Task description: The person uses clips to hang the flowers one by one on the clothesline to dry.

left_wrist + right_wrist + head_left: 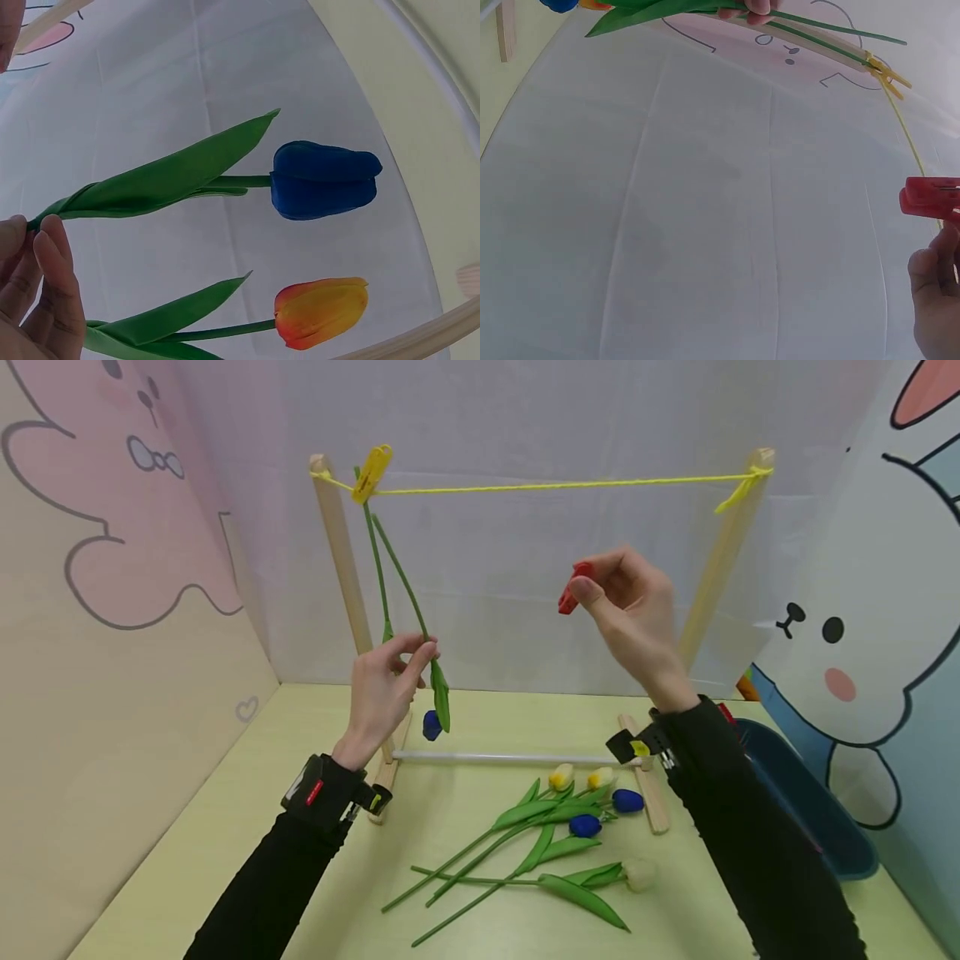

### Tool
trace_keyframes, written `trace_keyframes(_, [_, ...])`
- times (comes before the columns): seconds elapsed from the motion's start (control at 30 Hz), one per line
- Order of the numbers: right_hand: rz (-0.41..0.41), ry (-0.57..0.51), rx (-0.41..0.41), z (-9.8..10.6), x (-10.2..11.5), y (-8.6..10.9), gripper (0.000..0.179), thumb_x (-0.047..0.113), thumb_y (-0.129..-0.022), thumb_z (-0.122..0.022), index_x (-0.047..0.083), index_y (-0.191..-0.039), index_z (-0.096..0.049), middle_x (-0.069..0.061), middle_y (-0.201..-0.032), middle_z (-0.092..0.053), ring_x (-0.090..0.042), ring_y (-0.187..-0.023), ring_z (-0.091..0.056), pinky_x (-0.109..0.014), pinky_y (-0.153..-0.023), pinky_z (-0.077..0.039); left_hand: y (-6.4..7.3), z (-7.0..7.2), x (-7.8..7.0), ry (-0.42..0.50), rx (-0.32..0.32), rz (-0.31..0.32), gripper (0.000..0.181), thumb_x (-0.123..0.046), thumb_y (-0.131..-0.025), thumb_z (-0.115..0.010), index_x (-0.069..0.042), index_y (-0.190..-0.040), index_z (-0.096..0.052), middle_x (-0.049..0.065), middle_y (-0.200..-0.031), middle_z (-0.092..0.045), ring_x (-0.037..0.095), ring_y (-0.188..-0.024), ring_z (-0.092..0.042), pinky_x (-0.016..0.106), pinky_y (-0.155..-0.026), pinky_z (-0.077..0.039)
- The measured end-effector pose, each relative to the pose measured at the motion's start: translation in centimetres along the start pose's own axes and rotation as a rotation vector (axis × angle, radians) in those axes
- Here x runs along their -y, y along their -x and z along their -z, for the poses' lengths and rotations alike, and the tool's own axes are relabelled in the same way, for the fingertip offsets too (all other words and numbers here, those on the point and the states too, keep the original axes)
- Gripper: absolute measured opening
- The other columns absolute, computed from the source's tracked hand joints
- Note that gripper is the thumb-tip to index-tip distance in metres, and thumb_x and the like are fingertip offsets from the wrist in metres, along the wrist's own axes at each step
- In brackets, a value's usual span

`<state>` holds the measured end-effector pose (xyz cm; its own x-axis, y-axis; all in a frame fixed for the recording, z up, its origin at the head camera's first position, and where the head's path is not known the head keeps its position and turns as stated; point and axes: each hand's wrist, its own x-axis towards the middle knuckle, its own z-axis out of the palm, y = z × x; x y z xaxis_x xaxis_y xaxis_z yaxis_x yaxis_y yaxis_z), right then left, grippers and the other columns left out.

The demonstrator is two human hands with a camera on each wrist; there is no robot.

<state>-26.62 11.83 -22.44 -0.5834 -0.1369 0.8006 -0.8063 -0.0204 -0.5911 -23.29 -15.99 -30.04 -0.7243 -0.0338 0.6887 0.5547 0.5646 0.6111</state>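
Note:
Upside down, a blue artificial tulip [322, 180] hangs from my left hand [390, 689], which pinches its stem just above the leaves. The free stem end points up, close under the yellow cord [540, 487]. Beside it, an orange-yellow tulip [322, 311] hangs by its stem from a yellow clothespin [372, 474] at the cord's left end. My right hand [637, 610] holds a red clothespin [574, 589] between thumb and fingers, below the cord and right of its middle.
Wooden posts [341, 556] hold the cord at both sides, with a pale bar [510, 758] joining their feet. Several tulips, blue [585, 826], yellow-white [561, 777] and white [639, 875], lie on the table [225, 860]. A dark blue basin [855, 852] stands at the right.

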Motion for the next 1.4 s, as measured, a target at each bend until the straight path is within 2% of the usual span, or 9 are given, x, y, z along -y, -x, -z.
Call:
trace_keyframes(0.13, [0.033,0.050,-0.029,-1.0,0.4,-1.5,0.010,-0.008,-0.090,-0.068,-0.010,-0.098,-0.063,0.018,-0.084,-0.068,-0.005,-0.076,-0.066,-0.019,-0.073,-0.053,-0.8,0.0,-0.2,-0.015,0.009,-0.012,0.019,-0.012,-0.098,-0.065,0.001,-0.109,-0.074,0.018,-0.097,-0.078,0.024,-0.054,-0.065,0.014,-0.047,-0.042])
trace_keyframes(0.27, [0.056,0.067,-0.057,-1.9,0.7,-2.9,0.008,-0.005,-0.091,-0.068,-0.009,-0.095,-0.063,0.020,-0.085,-0.067,-0.003,-0.076,-0.066,-0.018,-0.068,-0.053,-1.6,0.1,-0.5,-0.030,0.016,-0.003,0.020,-0.014,-0.099,-0.065,0.000,-0.111,-0.073,0.017,-0.098,-0.077,0.028,-0.055,-0.065,0.014,-0.046,-0.040])
trace_keyframes(0.43, [0.095,0.047,-0.081,-2.9,0.9,-4.4,0.006,-0.004,-0.091,-0.068,-0.007,-0.092,-0.064,0.018,-0.087,-0.066,-0.004,-0.077,-0.068,-0.017,-0.070,-0.056,-2.3,0.2,-0.9,-0.035,0.024,0.015,0.023,-0.017,-0.100,-0.064,-0.001,-0.114,-0.073,0.017,-0.099,-0.077,0.023,-0.055,-0.063,0.016,-0.045,-0.040])
trace_keyframes(0.57, [0.106,-0.006,-0.100,-3.8,1.0,-5.5,0.005,-0.003,-0.091,-0.069,-0.004,-0.089,-0.065,0.015,-0.086,-0.066,-0.007,-0.072,-0.069,-0.020,-0.071,-0.055,-2.7,0.3,-1.1,-0.040,0.033,0.036,0.024,-0.019,-0.100,-0.063,-0.002,-0.114,-0.073,0.015,-0.100,-0.077,0.013,-0.053,-0.059,0.016,-0.046,-0.043])
trace_keyframes(0.73, [0.068,-0.070,-0.116,-5.1,1.5,-6.6,0.007,0.001,-0.092,-0.069,0.001,-0.087,-0.066,0.011,-0.084,-0.067,-0.010,-0.061,-0.064,-0.023,-0.065,-0.047,-3.1,0.5,-1.1,-0.028,0.033,0.051,0.024,-0.019,-0.100,-0.063,-0.002,-0.115,-0.073,0.017,-0.100,-0.077,0.002,-0.050,-0.054,0.015,-0.048,-0.044])
trace_keyframes(0.9, [0.063,-0.112,-0.131,-6.4,2.1,-7.7,0.012,0.004,-0.093,-0.069,0.008,-0.083,-0.066,0.007,-0.081,-0.064,-0.010,-0.053,-0.055,-0.025,-0.059,-0.039,-3.4,0.4,-1.1,-0.033,0.028,0.049,0.025,-0.020,-0.101,-0.062,-0.002,-0.114,-0.073,0.016,-0.098,-0.077,-0.002,-0.049,-0.051,0.015,-0.047,-0.042])
trace_keyframes(1.07, [0.128,-0.093,-0.142,-7.6,2.3,-8.9,0.015,0.003,-0.093,-0.069,0.010,-0.081,-0.067,0.006,-0.078,-0.061,-0.010,-0.066,-0.055,-0.022,-0.059,-0.044,-3.9,0.3,-1.2,-0.040,0.015,0.022,0.023,-0.017,-0.100,-0.064,0.000,-0.112,-0.073,0.018,-0.097,-0.076,0.007,-0.049,-0.056,0.015,-0.045,-0.040])
trace_keyframes(1.17, [0.147,-0.087,-0.145,-8.3,2.4,-9.5,0.013,0.002,-0.093,-0.069,0.007,-0.081,-0.067,0.007,-0.077,-0.060,-0.009,-0.076,-0.055,-0.022,-0.061,-0.046,-4.1,0.3,-1.2,-0.048,0.009,0.014,0.023,-0.016,-0.099,-0.064,0.000,-0.112,-0.073,0.019,-0.097,-0.076,0.014,-0.050,-0.058,0.015,-0.045,-0.039])
trace_keyframes(1.4, [0.094,-0.068,-0.181,-9.8,2.8,-10.5,0.013,0.007,-0.093,-0.070,0.001,-0.083,-0.067,0.013,-0.073,-0.057,-0.006,-0.078,-0.051,-0.022,-0.061,-0.040,-4.3,0.4,-1.2,-0.068,0.008,0.032,0.023,-0.017,-0.100,-0.064,-0.001,-0.114,-0.073,0.018,-0.097,-0.076,0.004,-0.048,-0.053,0.015,-0.045,-0.039])
